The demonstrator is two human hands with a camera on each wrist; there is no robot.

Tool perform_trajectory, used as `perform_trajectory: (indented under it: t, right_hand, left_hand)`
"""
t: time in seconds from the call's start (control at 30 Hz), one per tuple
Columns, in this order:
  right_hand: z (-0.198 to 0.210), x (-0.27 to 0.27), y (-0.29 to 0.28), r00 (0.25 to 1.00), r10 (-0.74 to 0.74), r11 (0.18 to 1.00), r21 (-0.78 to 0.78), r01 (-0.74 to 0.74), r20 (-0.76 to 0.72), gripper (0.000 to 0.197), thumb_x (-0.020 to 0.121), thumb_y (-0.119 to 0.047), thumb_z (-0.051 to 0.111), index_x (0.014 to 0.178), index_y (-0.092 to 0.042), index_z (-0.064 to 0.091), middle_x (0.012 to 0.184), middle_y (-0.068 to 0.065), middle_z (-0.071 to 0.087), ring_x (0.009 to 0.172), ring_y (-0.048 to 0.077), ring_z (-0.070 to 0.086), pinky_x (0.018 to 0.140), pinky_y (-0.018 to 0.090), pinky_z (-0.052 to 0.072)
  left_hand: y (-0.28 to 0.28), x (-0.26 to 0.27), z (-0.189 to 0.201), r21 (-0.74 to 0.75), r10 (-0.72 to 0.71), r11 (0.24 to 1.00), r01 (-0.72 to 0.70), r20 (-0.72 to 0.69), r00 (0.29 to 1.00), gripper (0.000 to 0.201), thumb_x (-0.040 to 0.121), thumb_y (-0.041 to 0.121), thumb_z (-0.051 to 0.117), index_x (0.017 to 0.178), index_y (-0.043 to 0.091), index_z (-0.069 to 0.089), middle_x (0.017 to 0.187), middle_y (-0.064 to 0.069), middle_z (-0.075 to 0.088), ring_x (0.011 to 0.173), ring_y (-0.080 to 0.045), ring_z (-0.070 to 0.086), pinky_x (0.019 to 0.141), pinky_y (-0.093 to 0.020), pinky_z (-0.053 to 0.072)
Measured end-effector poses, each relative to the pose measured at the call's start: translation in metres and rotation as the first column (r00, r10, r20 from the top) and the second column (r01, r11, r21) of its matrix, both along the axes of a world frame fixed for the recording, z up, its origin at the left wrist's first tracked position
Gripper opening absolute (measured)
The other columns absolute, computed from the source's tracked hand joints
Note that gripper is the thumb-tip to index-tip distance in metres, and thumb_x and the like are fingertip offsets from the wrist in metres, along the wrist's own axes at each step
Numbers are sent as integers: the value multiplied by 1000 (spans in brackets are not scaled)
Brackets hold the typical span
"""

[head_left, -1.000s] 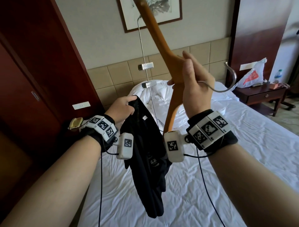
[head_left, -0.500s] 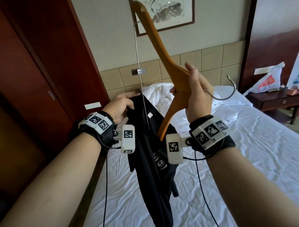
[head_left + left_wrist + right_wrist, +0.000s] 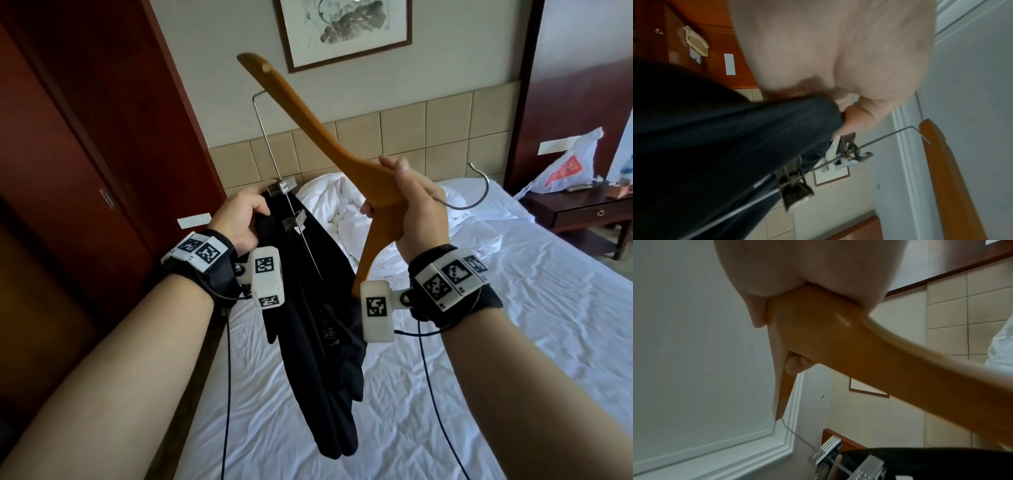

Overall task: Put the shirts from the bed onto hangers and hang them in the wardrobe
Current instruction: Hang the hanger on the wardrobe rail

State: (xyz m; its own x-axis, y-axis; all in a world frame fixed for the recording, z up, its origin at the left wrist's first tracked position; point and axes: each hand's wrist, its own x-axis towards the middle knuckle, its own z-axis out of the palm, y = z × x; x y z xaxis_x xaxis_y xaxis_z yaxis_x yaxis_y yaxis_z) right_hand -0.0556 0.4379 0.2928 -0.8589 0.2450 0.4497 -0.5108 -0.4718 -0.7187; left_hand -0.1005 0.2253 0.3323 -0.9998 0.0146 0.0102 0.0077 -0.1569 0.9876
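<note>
Hands (image 3: 423, 209) clutching hanger (image 3: 318, 126) and black shirt (image 3: 318, 325) over rumpled white bed (image 3: 513, 342).

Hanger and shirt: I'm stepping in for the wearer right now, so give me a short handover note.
Left hand: grips the black shirt near its top; it hangs over the bed.
Right hand: grips the wooden hanger at its middle, tilted, hook pointing right.
Done: shirt lifted, hanger in hand.
Left: the lower arm is at the shirt's top but whether inside is unclear; seat the shirt, then hang it in the wardrobe.
</note>
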Motion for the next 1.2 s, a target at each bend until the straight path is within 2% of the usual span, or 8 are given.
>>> perform_trajectory:
  t: [0.17, 0.27, 0.47, 0.57, 0.7, 0.93, 1.07, 1.2]
  right_hand:
    - [-9, -5, -4, 998, 38, 999, 20, -40, 50, 23, 92, -30, 58, 96, -12, 73, 82, 14, 69, 53, 28, 59, 56, 30, 49]
    - [-16, -5, -7, 994, 51, 998, 42, -55, 95, 23, 85, -35, 62, 89, -17, 76, 76, 17, 65, 53, 27, 59, 56, 29, 50]
    - [-27, -9, -4, 986, 75, 987, 130, -95, 150, 17, 91, -22, 63, 94, -12, 76, 84, 16, 67, 55, 28, 58, 59, 31, 50]
    - [-31, -7, 1, 982, 71, 975, 197, -107, 178, 22, 91, -18, 62, 104, -3, 73, 71, 7, 67, 53, 26, 57, 55, 28, 50]
    - [-34, -7, 7, 981, 53, 954, 282, -105, 185, 20, 90, -12, 62, 104, 0, 71, 58, 5, 65, 49, 23, 58, 53, 25, 49]
    - [-35, -2, 19, 970, 56, 930, 342, -137, 236, 11, 88, -9, 65, 92, -5, 74, 67, 7, 67, 47, 25, 57, 49, 25, 49]
    - [-39, -3, 27, 960, 62, 906, 389, -170, 274, 14, 87, -7, 65, 82, -12, 77, 61, 14, 62, 45, 24, 56, 49, 25, 48]
    - [-38, -6, 31, 950, 36, 860, 475, -187, 309, 9, 87, -8, 66, 89, -8, 75, 57, 7, 64, 45, 22, 56, 47, 24, 48]
  left_hand:
    - [-5, -3, 10, -9, 45, 999, -45, -27, 999, 64, 75, -13, 22, 119, 12, 61, 112, -17, 54, 101, -34, 56, 99, -48, 46]
    - [-11, -3, 10, 2, 34, 999, -34, -28, 999, 69, 73, -14, 21, 124, 11, 61, 117, -18, 54, 105, -36, 56, 105, -52, 42]
    - [-28, -4, 6, -24, 16, 1000, -18, -72, 997, 65, 63, -14, 26, 115, 4, 61, 93, -14, 54, 95, -34, 53, 98, -49, 43]
    - [-36, -11, 3, -28, 114, 993, -116, -66, 991, 77, 63, -17, 27, 129, 8, 59, 107, -16, 63, 106, -34, 62, 101, -48, 46]
    - [-37, -15, -4, -50, 147, 987, -150, -52, 988, 75, 70, -20, 27, 128, 13, 61, 119, -18, 66, 112, -32, 63, 101, -44, 48]
    - [-44, -20, -19, -68, 242, 968, -241, -1, 970, 61, 79, -19, 31, 116, 15, 65, 115, -19, 64, 113, -37, 60, 100, -46, 47]
    - [-49, -22, -21, -13, 228, 974, -228, 36, 973, 69, 82, -24, 23, 136, 8, 52, 123, -21, 50, 98, -32, 58, 74, -33, 53]
    - [-51, -21, -32, -73, 222, 973, -218, 48, 974, 70, 83, -24, 24, 139, 9, 51, 132, -19, 47, 99, -32, 57, 68, -26, 56]
